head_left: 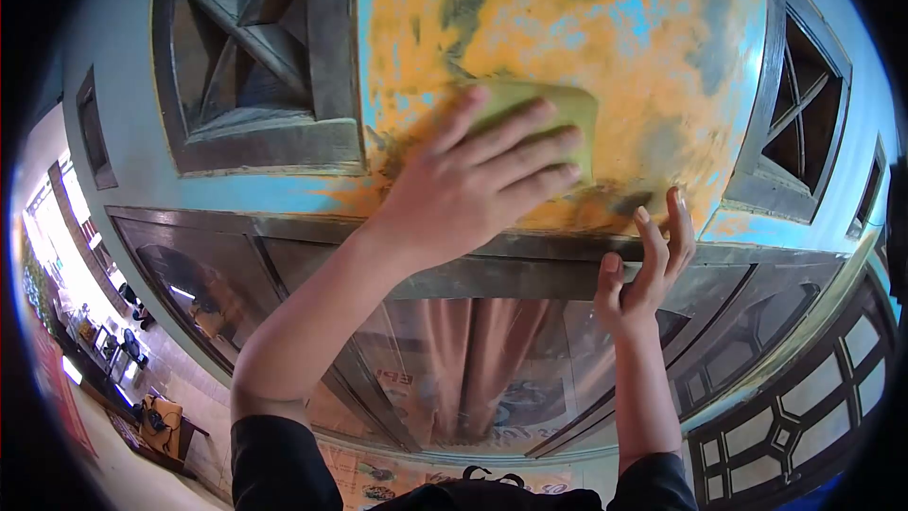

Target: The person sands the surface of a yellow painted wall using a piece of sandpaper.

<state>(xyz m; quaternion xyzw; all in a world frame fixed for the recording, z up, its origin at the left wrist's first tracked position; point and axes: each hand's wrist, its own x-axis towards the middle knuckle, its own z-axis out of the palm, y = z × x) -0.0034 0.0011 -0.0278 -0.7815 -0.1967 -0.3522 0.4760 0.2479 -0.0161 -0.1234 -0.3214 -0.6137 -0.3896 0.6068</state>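
My left hand (478, 175) lies with spread fingers over a green sheet of sandpaper (567, 114), holding it flat against the wall. Its fingertips are slightly blurred, and the palm side is hidden. Around the sheet, the wall panel (567, 19) shows patchy orange with light blue spots and dark grey smudges. My right hand (653, 255) is open and empty, fingers apart and bent, at the panel's lower edge by the dark wooden beam (539, 251).
Wooden vent frames with crossed slats flank the panel, one at the left (331, 57) and one at the right (771, 175). Glass panes with a brown curtain (482, 350) lie below the beam. A latticed dark door (790, 416) stands lower right, and a brown bag (159, 426) sits lower left.
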